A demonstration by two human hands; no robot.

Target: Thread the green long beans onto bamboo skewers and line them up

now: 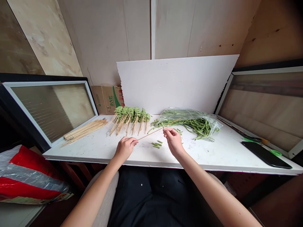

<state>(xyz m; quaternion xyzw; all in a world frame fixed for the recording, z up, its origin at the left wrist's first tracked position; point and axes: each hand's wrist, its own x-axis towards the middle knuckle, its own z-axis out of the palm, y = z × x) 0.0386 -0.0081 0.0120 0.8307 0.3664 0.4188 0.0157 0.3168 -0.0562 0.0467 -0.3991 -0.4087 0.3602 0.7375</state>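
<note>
A bamboo skewer (149, 134) slants up from my left hand (125, 147), whose fingers are closed around its lower end. My right hand (173, 141) pinches a short green bean piece (163, 125) close to the upper part of the skewer. Whether the piece is pierced cannot be made out. Several cut bean pieces (156, 144) lie on the white table (142, 157) between and below my hands. More cut pieces are partly hidden behind my right hand. Beyond the left hand, finished bean skewers (132, 113) are piled with their sticks pointing toward me.
Bare bamboo skewers (85, 130) lie in a bundle on the left. Long green beans (201, 127) spill from a clear plastic bag (184, 114) at the back right. A black phone (265, 154) and scissors (248, 135) lie on the right. Behind stand a cardboard box (106, 99) and a white board (177, 83).
</note>
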